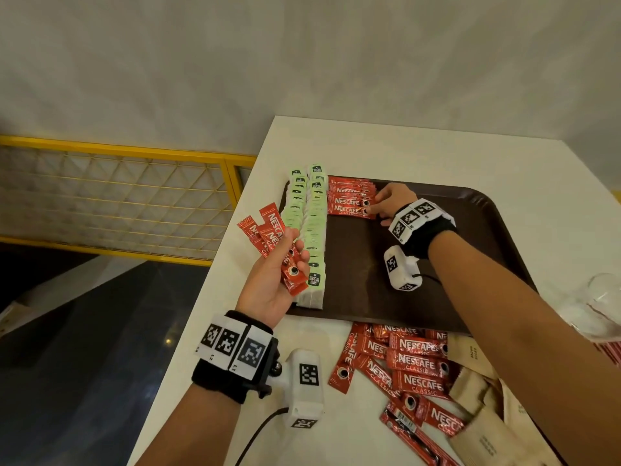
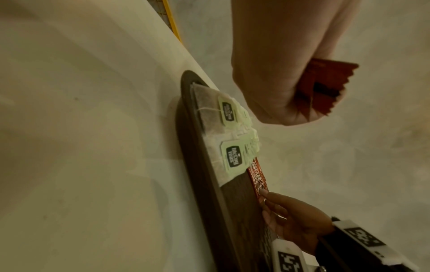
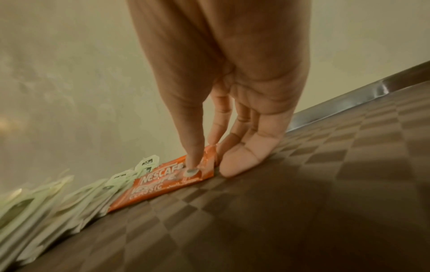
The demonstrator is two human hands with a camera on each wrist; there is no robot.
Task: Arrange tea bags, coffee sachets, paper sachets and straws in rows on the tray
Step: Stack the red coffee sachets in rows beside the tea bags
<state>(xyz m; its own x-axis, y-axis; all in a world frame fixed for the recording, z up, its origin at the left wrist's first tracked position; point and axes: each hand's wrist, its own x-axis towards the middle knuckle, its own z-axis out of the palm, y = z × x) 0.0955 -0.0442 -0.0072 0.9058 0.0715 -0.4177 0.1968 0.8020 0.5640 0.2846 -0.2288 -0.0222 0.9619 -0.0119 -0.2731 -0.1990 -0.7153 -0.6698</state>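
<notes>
A dark brown tray (image 1: 437, 250) lies on the white table. Two rows of green-tagged tea bags (image 1: 311, 227) run along its left side. Beside them at the far end sits an overlapping row of red coffee sachets (image 1: 351, 200). My right hand (image 1: 386, 203) rests at that row's right end, its straight fingertips (image 3: 193, 165) pressing the nearest sachet (image 3: 163, 182) onto the tray. My left hand (image 1: 282, 270) hovers over the tray's left edge and grips a fan of several red coffee sachets (image 1: 268, 233), whose ends (image 2: 325, 88) show in the left wrist view.
Loose red coffee sachets (image 1: 413, 364) lie heaped on the table in front of the tray, with brown paper sachets (image 1: 477, 398) to their right. A clear glass (image 1: 601, 297) stands at the right edge. The table's left edge (image 1: 215, 264) drops to a dark floor beside a yellow railing.
</notes>
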